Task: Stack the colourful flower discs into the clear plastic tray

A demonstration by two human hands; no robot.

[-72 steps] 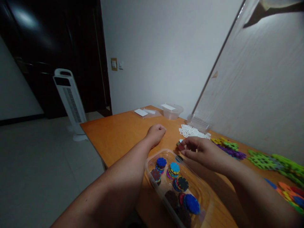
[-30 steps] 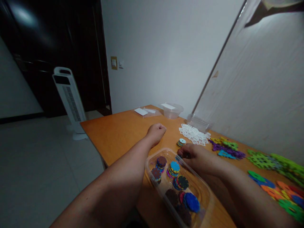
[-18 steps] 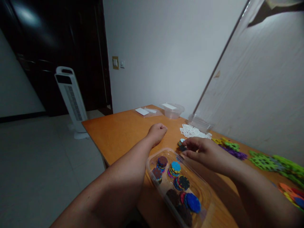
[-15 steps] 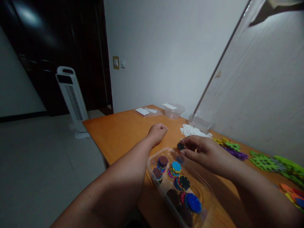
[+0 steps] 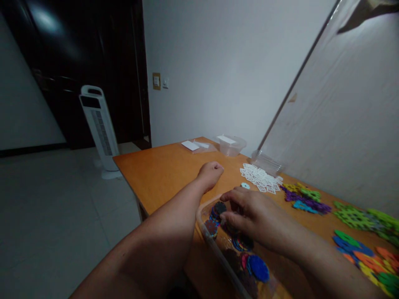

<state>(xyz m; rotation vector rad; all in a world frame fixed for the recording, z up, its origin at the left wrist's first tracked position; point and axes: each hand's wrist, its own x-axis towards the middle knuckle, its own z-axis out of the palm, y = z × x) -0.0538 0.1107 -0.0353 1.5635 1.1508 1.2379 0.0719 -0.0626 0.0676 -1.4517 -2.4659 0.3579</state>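
Right hand (image 5: 249,211) reaching into the near-left end of a clear plastic tray (image 5: 204,216) that lies on the orange bench (image 5: 162,174), its long axis running from the far left toward the near right. The hand is palm down, fingers curled, thumb and forefinger pinched on a dark notched disc (image 5: 220,206) held just above the short disc stacks (image 5: 215,216) at the tray's far end; the disc lies directly ahead of the fingertips, to their left. More stacked discs, among them a blue one (image 5: 258,268), sit nearer the camera inside the same tray. Left hand (image 5: 212,171) is a closed fist resting on the bench beyond the tray, holding nothing visible and apart from it; the right hand is clearly the nearer to the discs. A single pale blue disc (image 5: 245,185) lies on the bench just beyond the tray, between it and a heap of white lattice pieces (image 5: 261,178).
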